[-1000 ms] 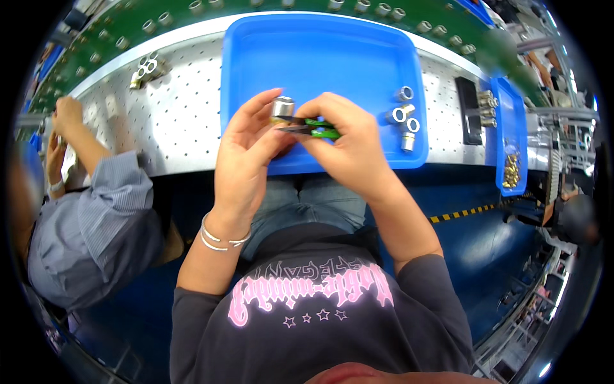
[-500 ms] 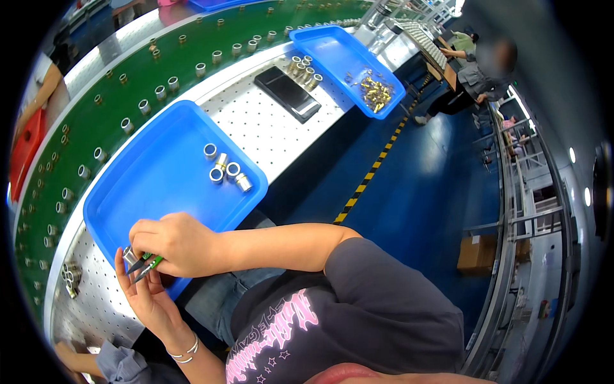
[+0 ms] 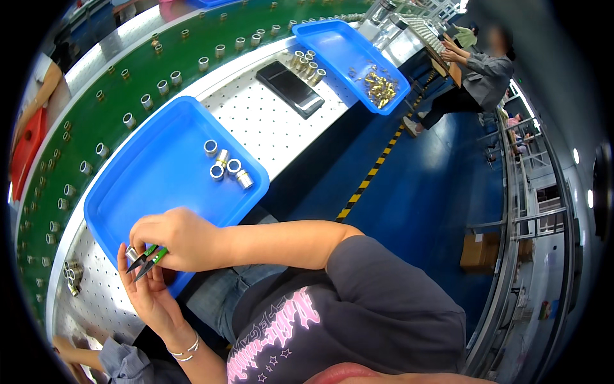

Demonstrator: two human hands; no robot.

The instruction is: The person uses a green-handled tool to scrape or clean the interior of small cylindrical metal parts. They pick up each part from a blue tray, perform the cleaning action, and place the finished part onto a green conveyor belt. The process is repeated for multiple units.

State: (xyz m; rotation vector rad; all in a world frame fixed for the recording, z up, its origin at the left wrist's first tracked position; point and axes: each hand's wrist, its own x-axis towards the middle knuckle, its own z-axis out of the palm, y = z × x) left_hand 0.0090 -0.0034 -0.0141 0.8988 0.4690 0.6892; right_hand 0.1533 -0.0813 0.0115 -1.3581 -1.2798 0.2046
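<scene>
My left hand, with a bangle at the wrist, has its fingers closed around a small silver metal sleeve. My right hand grips a pair of green-handled thread snips, its dark blades pointing toward the left fingers and lying close to the sleeve. Both hands meet over the near left corner of a blue tray. Several metal sleeves lie loose in the tray's right part. The right fingers partly hide the sleeve being held.
A green conveyor carrying scattered sleeves curves past the tray. On the perforated bench lie a black phone, grouped sleeves and more sleeves. A second blue tray holds brass pieces. Another person's arm shows lower left.
The snips have turned slightly, showing more of their green handles and blades apart. My hands stay almost in place. A person in the background has shifted posture.
</scene>
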